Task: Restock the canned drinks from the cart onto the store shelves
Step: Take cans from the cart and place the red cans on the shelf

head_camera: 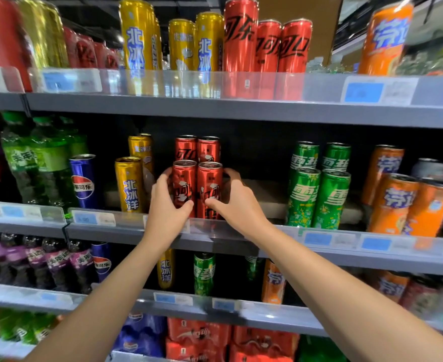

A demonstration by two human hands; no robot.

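A person's left hand [168,205] curls around the front left tall red aluminium cola can [184,188] while the right hand [234,198] wraps the front right red cola can [210,190], each hand gripping its own can, thumbs across the labels and fingers reaching round the outer sides. The two cans stand upright and touching at the front lip of the grey metal middle shelf [215,242], directly in front of two more red cola cans [197,148] of the same kind.

Just left of the held pair stand two slim yellow drink cans [129,184], with a blue cola can [84,180] further left. To the right of the pair a bare stretch of shelf lies open before four green lemon-lime cans [318,184], and orange soda cans [408,199] stand beyond those.

Restocking appears to be well under way: the red row is two deep and two wide, and the gap beside it suggests room for more. The cart is out of view, so how many cans remain to be shelved cannot be told.
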